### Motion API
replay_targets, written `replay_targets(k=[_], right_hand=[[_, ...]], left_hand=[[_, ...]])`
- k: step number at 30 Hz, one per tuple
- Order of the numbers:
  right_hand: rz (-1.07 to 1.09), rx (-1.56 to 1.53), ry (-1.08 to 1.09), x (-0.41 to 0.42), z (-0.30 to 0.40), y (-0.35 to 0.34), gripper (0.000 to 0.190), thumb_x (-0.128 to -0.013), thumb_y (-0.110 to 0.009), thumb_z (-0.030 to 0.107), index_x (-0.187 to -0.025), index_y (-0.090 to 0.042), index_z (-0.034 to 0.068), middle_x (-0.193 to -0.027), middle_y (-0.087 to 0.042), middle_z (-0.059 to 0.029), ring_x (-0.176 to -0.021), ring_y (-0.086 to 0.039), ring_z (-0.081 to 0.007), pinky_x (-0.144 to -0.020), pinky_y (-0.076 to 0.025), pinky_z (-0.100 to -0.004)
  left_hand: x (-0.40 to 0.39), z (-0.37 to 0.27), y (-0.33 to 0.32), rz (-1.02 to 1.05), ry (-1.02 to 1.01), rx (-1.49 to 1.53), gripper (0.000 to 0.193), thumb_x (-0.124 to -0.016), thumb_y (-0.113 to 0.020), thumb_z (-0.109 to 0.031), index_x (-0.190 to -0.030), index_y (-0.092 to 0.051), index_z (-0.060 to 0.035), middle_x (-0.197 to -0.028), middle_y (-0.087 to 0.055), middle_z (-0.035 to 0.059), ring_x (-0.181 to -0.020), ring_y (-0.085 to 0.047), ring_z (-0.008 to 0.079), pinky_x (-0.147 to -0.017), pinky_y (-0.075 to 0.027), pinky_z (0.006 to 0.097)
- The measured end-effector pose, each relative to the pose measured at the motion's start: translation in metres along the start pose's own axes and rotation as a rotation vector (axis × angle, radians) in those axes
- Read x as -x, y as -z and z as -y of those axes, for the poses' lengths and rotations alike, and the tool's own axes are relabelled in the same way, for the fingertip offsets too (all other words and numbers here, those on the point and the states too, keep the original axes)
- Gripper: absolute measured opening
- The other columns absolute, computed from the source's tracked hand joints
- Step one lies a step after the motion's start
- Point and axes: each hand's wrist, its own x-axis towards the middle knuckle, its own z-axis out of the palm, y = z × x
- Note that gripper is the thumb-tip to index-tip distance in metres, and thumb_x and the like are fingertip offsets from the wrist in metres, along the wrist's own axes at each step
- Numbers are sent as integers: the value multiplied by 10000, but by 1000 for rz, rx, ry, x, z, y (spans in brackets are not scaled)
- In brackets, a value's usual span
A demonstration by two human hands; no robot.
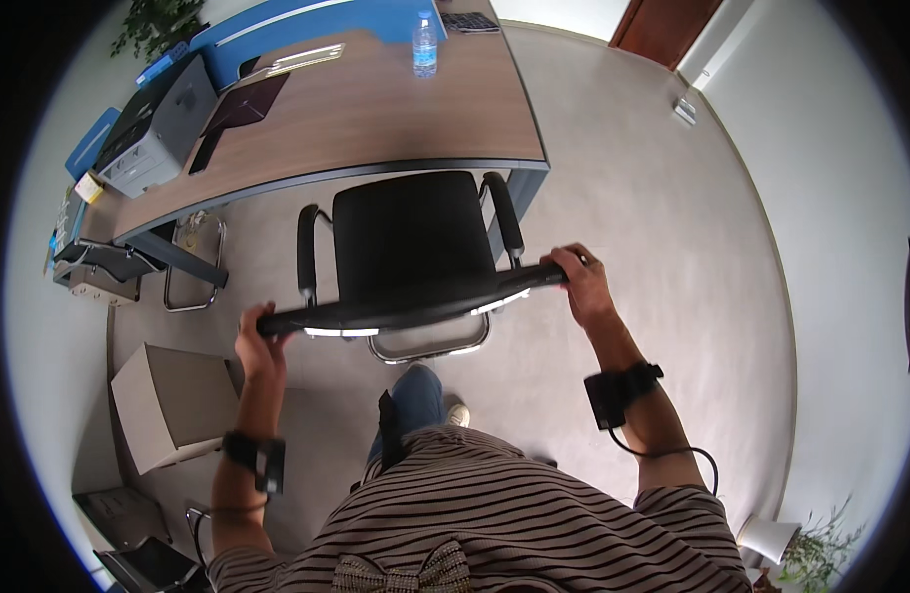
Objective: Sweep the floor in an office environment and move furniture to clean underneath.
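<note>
A black office chair with armrests and a chrome tube base stands before me, its seat facing the desk. My left hand grips the left end of the chair's backrest. At the opposite end, my right hand is closed around the backrest's right corner. The front of the seat reaches the desk's near edge. Each forearm wears a strapped black device with a cable.
On the desk are a water bottle, a dark folder-like item and a printer. A beige cabinet stands at left on the floor. A potted plant is at lower right, near the wall.
</note>
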Motion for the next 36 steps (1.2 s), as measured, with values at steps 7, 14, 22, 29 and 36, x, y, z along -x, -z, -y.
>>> replay_targets(k=[7,14,22,29,36], right_hand=[[10,170,58,-117,17,-46,253,-652,-493,314,-754,-503,83,-718,-476,-7,-663,-452,-105,-545,-386,-261],[-120,177,90,-187,23,-73,303,-654,-501,336,-763,-509,54,-701,-487,-25,-641,-462,-116,-504,-397,-256],[-294,149,196,-212,24,-102,275,-665,-476,260,-693,-515,-10,-632,-514,-64,-550,-485,-130,-445,-416,-228],[-478,23,164,-206,12,-117,239,-662,-466,247,-718,-492,16,-681,-539,-75,-577,-485,-127,-454,-418,-249],[-508,44,200,-220,11,-112,236,-656,-450,236,-700,-497,9,-647,-531,-63,-562,-469,-124,-461,-394,-230]], left_hand=[[-133,-31,-78,23,-22,-108,255,-603,-533,-237,-746,-466,-37,-659,-432,56,-548,-479,177,-431,-420,317],[-208,-47,-132,-4,-9,-152,300,-577,-544,-238,-764,-469,-17,-625,-422,55,-507,-451,162,-411,-407,302],[-244,-52,-153,-46,29,-126,228,-575,-544,-216,-727,-479,-60,-697,-434,31,-675,-445,134,-505,-408,294],[-238,-55,-147,23,70,-82,191,-606,-521,-215,-720,-487,-66,-702,-447,21,-691,-447,117,-580,-366,265],[-246,-49,-150,-40,10,-56,181,-641,-500,-177,-727,-517,-19,-731,-507,52,-679,-481,129,-640,-388,270]])
